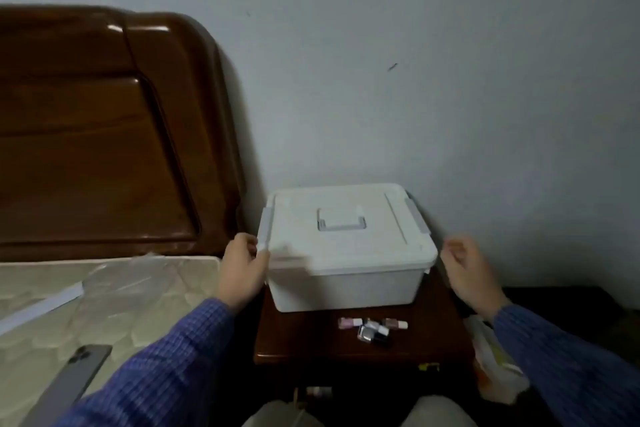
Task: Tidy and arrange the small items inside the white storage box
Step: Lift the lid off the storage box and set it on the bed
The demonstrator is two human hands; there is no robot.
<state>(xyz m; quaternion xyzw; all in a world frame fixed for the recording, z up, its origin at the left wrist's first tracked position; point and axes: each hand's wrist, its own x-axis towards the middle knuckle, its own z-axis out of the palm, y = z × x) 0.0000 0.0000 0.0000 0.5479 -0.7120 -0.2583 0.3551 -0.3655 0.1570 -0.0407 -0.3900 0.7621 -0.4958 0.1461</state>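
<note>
White storage box (346, 246): sitting lidded on the dark desk (294, 340), long axis running left-right between the hands. Left hand (242, 270) fingers grasping its left latch (264, 230); right hand (467, 270) hovering beside it, fingers loosely curled, released. Small bottles (372, 329) lying nearer than both.

Both arms reach forward in blue checked sleeves. The left hand (242, 270) has its thumb and fingers curled forward. The right hand (469, 270) hovers with fingers loosely curled, holding nothing.
</note>
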